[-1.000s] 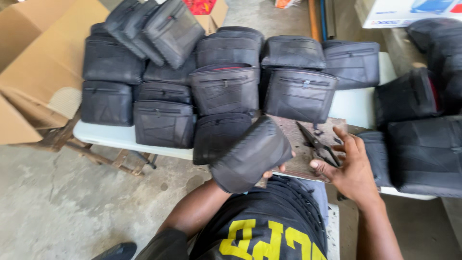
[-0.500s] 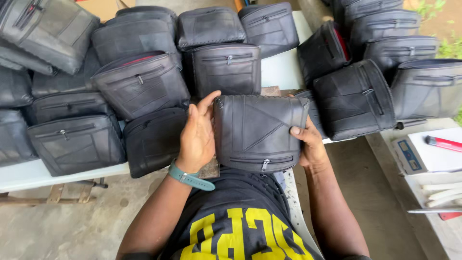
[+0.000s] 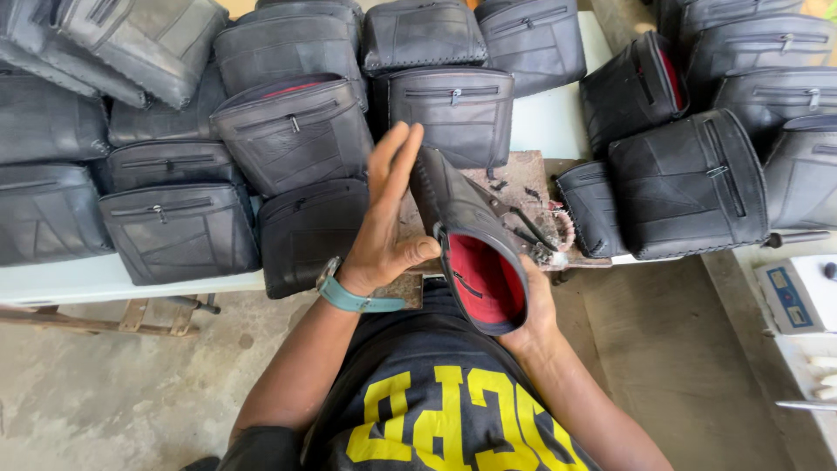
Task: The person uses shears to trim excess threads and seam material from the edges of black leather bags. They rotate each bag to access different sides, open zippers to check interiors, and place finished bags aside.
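— What is lying around the person, starting with the biggest?

— Black bags [image 3: 292, 131] are crowding the white surface [image 3: 545, 122], stacked across the far side and both ends. In the gap at the middle, a worn work board [image 3: 514, 179] is sitting with small tools and a coil of cord [image 3: 558, 231] on it.

— And the bag in hand?

— A black bag with a red lining [image 3: 475, 249] is standing on edge at the near side of that board. Its long axis is running from far-left down to near-right, with the open mouth facing the person.

— How are the hands sitting on it?

— The right hand [image 3: 532, 305] is cupping it from underneath at the near end; its fingers are mostly hidden, so I cannot tell how tightly they are closing. The left hand [image 3: 388, 227] is flat and open, fingers straight and together, pressing against the bag's left face. So the bag is lying just right of the left palm, and the right hand is nearer its mouth.
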